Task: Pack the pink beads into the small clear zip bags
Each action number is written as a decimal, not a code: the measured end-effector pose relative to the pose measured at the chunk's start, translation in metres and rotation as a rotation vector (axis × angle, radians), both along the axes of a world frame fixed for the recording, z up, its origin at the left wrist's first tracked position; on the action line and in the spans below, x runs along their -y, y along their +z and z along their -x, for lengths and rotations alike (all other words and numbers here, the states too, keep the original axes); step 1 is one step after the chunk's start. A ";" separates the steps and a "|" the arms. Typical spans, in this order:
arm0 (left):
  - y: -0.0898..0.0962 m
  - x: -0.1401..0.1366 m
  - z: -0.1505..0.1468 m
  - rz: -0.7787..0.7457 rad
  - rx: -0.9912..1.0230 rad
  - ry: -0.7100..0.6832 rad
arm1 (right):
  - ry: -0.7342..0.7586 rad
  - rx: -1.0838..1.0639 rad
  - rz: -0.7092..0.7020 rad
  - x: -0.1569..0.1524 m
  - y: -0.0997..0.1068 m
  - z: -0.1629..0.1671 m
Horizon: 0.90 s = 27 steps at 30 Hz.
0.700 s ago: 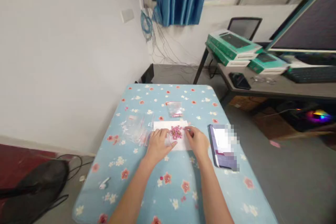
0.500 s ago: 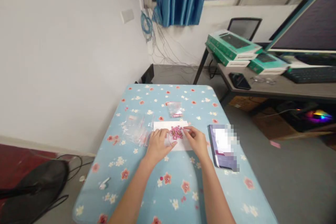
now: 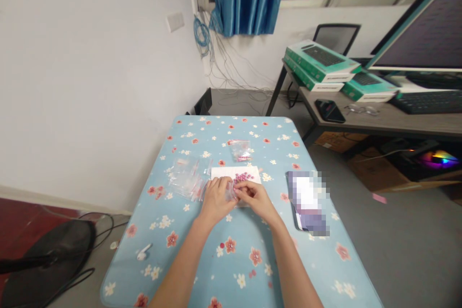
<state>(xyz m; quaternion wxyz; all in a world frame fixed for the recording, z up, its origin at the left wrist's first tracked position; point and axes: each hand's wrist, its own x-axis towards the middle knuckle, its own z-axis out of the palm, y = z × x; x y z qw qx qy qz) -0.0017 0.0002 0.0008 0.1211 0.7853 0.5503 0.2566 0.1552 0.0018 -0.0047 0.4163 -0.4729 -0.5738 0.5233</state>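
Observation:
Small pink beads (image 3: 244, 177) lie in a loose heap on a sheet of white paper (image 3: 221, 171), partly covered by my hands. My left hand (image 3: 215, 199) is closed around a small clear plastic bag (image 3: 230, 193) at the paper's left side; its fingers hide much of it. At the bag's mouth, my right hand (image 3: 255, 198) pinches thumb and forefinger together, with a bit of pink at the fingertips that looks like a bead. Beyond the paper lies another clear zip bag (image 3: 240, 150) with some pink things inside.
Several clear zip bags (image 3: 186, 178) are spread left of the paper. A tablet-like device (image 3: 300, 221), partly blurred out, lies to the right. A white earbud (image 3: 144, 252) is near the left edge of the flowered table (image 3: 202, 274). A desk (image 3: 378, 122) stands at right.
My right hand has moved left from the right edge of the bead heap to the mouth of the bag. My left hand has stayed in place with the bag.

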 end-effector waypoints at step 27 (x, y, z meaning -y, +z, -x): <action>0.000 0.001 -0.001 0.011 0.015 0.017 | -0.437 0.881 -0.172 -0.007 -0.006 -0.023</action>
